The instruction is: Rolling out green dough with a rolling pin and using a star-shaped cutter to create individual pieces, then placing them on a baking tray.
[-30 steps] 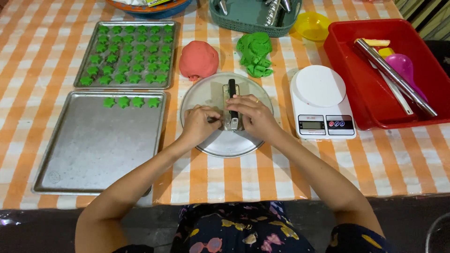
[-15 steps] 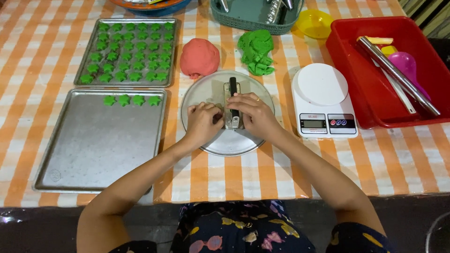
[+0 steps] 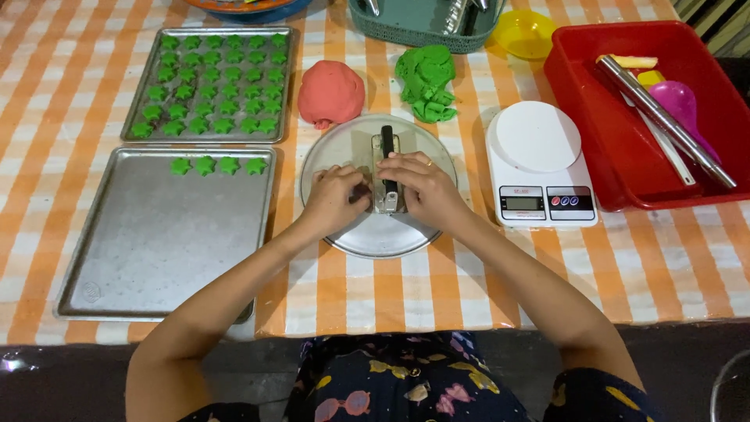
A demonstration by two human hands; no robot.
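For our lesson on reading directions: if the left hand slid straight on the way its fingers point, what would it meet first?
The left hand points right across the round plate, so it would probably meet the metal press first, which its fingertips already seem to touch.

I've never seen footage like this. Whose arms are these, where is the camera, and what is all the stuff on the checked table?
No machine here: a person wears a camera on the head, so you look down along their own arms. Both hands meet over a round metal plate. The left hand and the right hand grip a small metal press with a black handle; what sits under it is hidden.

Behind the plate lie a red dough ball and a lump of green dough. To the left are two baking trays: the far tray full of green star shapes, the near tray with four stars. To the right stand a white kitchen scale and a red tub of utensils.
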